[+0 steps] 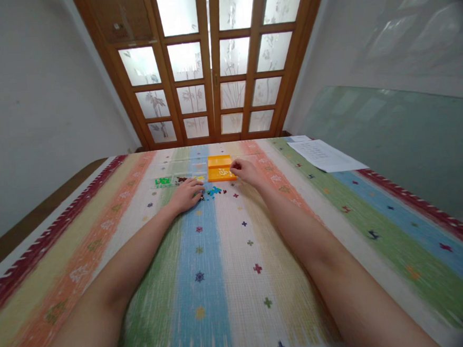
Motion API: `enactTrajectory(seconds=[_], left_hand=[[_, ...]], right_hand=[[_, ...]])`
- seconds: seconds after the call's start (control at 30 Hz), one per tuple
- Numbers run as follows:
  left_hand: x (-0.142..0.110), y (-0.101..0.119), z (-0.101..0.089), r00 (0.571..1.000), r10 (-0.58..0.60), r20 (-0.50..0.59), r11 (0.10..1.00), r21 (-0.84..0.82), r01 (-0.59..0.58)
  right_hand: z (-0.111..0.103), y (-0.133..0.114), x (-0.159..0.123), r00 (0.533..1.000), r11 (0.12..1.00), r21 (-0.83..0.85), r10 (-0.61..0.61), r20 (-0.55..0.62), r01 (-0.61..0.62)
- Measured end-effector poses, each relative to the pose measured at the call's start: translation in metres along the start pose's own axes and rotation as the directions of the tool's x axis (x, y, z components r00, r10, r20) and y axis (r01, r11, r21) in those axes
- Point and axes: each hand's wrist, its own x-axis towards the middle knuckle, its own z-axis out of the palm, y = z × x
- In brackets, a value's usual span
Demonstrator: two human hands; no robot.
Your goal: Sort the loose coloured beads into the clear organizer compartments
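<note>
My left hand [187, 194] lies on the striped tablecloth with its fingers stretched out, close to the front of a clear divided box [172, 180]. Green pieces [163, 181], dark red pieces [181, 179] and yellow pieces [199, 178] sit in that box. Just right of my left fingers is a loose pile of small blue pieces [214, 191], with a few dark ones around it. My right hand [245, 171] is at the right edge of an orange box [215, 179], fingertips pinched together. Whatever they hold is too small to make out. Small white pieces [224, 172] lie inside the orange box.
The orange box's lid [219, 161] stands open at its back. Printed paper sheets [321, 155] lie at the far right of the table. A striped tablecloth [239, 278] covers the table. Wooden glazed doors [210, 64] stand beyond its far edge, and a pale glass panel [404, 145] is on the right.
</note>
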Motion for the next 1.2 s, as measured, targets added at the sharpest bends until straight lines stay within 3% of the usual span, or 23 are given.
enactTrajectory(seconds=[0.1, 0.2, 0.53, 0.77, 0.87, 1.0, 1.1, 1.2], left_hand=[[-0.001, -0.006, 0.002, 1.000, -0.018, -0.011, 1.000, -0.020, 0.018], [-0.002, -0.010, 0.003, 0.999, -0.028, -0.020, 0.999, -0.046, 0.027], [-0.003, -0.019, 0.008, 0.998, -0.058, -0.033, 0.995, -0.084, 0.055], [-0.003, -0.020, 0.008, 0.996, -0.087, -0.035, 0.987, -0.139, 0.081], [-0.003, -0.022, 0.008, 0.995, -0.094, -0.037, 0.987, -0.133, 0.088], [-0.003, -0.022, 0.006, 0.993, -0.109, -0.036, 0.988, -0.111, 0.104], [-0.004, -0.021, 0.005, 0.994, -0.102, -0.036, 0.988, -0.117, 0.097], [-0.005, -0.021, 0.005, 0.998, -0.068, -0.014, 0.989, -0.136, 0.065]], right_hand=[[-0.010, 0.014, 0.004, 0.989, 0.997, -0.024, 0.063, -0.136, -0.067], [-0.017, 0.026, 0.004, 0.973, 0.988, -0.070, 0.119, -0.199, -0.135], [-0.014, 0.039, 0.001, 0.974, 0.979, -0.108, 0.151, -0.169, -0.170], [-0.010, 0.041, -0.001, 0.974, 0.972, -0.186, 0.106, -0.198, -0.143], [-0.002, 0.030, -0.005, 0.985, 0.974, -0.211, 0.049, -0.167, -0.084], [0.021, 0.002, -0.014, 0.992, 0.968, -0.214, -0.129, 0.013, 0.129], [0.041, -0.024, -0.022, 0.947, 0.929, -0.214, -0.266, 0.182, 0.302], [0.057, -0.046, -0.032, 0.863, 0.872, -0.164, -0.399, 0.311, 0.462]])
